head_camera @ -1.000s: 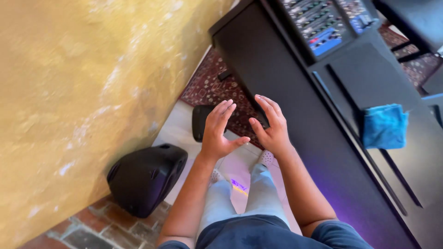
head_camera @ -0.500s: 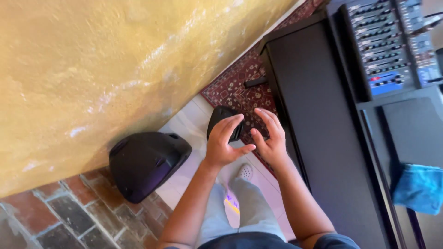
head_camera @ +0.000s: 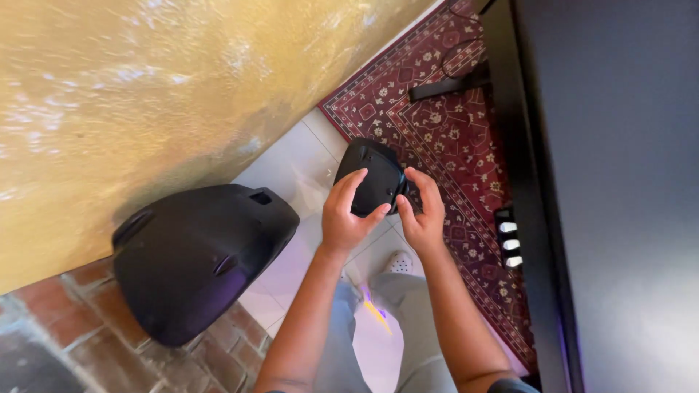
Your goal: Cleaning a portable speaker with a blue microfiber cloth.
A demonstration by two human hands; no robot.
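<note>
The small black device [head_camera: 373,180] is partly hidden by fingers, so its kind is hard to make out. Both grips close on it above the tiled floor [head_camera: 291,164]: left hand [head_camera: 348,215] wrapped around its near edge, right hand [head_camera: 422,211] pinching its right side beside the red rug [head_camera: 444,138].

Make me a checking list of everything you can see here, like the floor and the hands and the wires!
Surface: white tile floor, brick strip by the wall.
Job's things: small black case, held up in front of the person.
Clutter: big black speaker lying on the floor; three white pedals on the rug.
Hands: left hand and right hand both grip the case.
Cables: thin black cable looping on the rug.
Surroundings: yellow wall, red patterned rug, black desk, person's white shoe.
</note>
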